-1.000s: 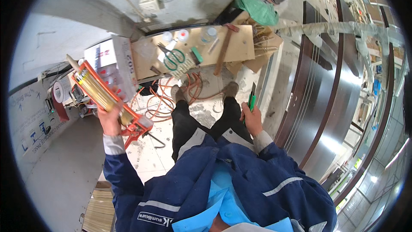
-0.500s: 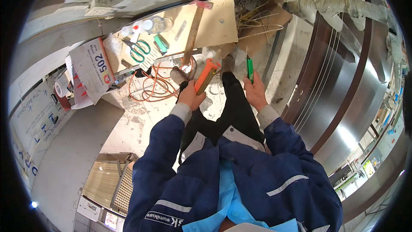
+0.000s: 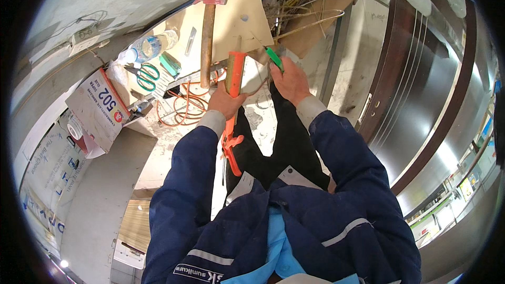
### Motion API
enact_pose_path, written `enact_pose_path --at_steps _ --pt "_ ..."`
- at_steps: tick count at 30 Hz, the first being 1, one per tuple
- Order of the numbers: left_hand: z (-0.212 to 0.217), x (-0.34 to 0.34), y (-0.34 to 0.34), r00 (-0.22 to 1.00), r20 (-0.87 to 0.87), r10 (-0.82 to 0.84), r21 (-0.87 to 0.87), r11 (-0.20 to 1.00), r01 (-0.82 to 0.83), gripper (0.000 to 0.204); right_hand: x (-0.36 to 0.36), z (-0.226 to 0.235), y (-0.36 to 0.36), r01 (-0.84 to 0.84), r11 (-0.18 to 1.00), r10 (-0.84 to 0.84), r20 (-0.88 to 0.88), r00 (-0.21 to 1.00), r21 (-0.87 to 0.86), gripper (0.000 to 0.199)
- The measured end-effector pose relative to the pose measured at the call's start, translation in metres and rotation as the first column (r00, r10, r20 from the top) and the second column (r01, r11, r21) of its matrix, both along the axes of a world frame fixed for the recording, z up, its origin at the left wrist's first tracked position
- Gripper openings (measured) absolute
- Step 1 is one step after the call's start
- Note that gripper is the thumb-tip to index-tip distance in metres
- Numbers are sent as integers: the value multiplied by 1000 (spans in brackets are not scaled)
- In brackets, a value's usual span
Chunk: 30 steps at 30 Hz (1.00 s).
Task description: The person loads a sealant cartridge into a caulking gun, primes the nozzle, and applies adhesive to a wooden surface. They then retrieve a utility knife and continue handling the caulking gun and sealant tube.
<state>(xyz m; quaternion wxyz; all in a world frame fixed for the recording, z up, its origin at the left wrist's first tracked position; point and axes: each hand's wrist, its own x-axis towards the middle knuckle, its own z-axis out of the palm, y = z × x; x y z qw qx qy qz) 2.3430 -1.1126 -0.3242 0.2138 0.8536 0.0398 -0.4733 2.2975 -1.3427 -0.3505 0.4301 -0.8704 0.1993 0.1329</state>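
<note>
My left hand (image 3: 225,104) is closed around an orange caulking gun (image 3: 236,71), whose nozzle points away from me over the board's near edge. Its trigger and handle end hangs down near my thigh. In my right hand (image 3: 292,81) is a green-handled utility knife (image 3: 273,58), its thin blade angled up and left toward the nozzle, a little apart from it. A hammer (image 3: 207,47) with a wooden handle and red head lies on the pale board (image 3: 239,5), left of the caulking gun.
On the board's left lie green-handled scissors (image 3: 146,78), a green box-like item (image 3: 170,64), a clear bottle (image 3: 147,48) and a slim cutter (image 3: 190,41). An open carton (image 3: 100,102) stands farther left. Orange hose (image 3: 181,108) coils on the floor. Dark panels (image 3: 410,89) stand right.
The caulking gun has swung from a tilt to nearly upright in view, its trigger end now showing below my left hand. My right hand has moved up and left with the knife, closer to the nozzle.
</note>
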Motion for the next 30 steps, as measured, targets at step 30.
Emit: enact_pose_path --at_steps 30 --pt "28 25 -16 972 -174 -158 117 977 180 63 6 -45 14 -136 976 131 -40 991 -169 27"
